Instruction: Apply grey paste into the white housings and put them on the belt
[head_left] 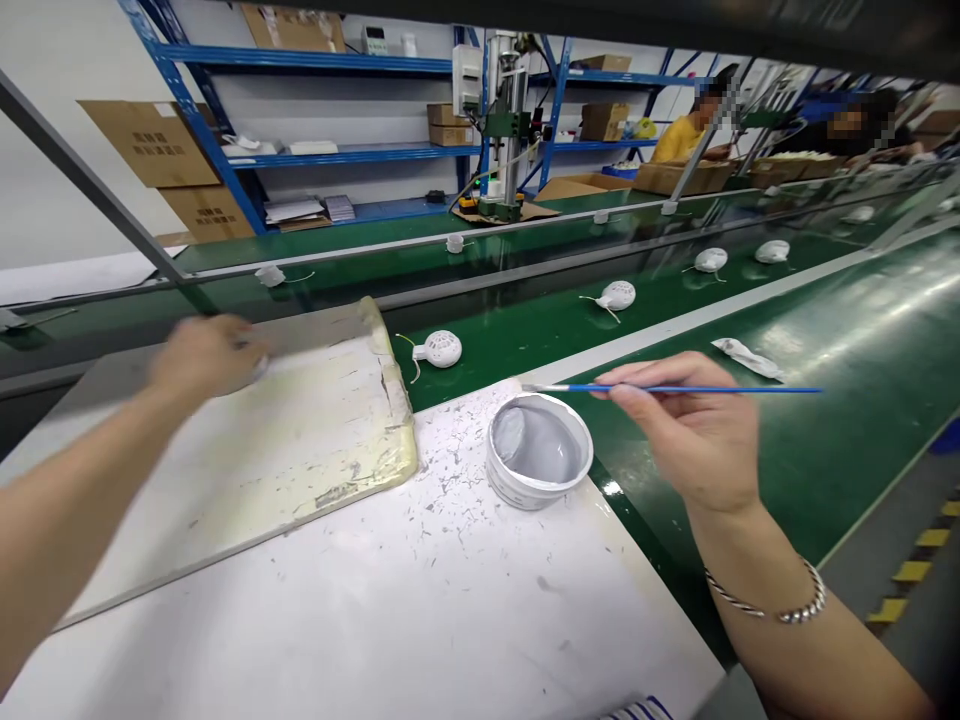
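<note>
the right hand (701,445) grips the brush (780,389) in closed fingers, bristles by the tub's (525,493) rim; a light, level hold should limit drips. the left hand (196,360) blurs above the board (300,425), grip unclear.

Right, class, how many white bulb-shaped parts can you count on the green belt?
4 clear ones: the nearest part just right of the board, then the second part, third part and fourth part receding rightward along the belt. Farther white shapes are too small to identify.
</note>
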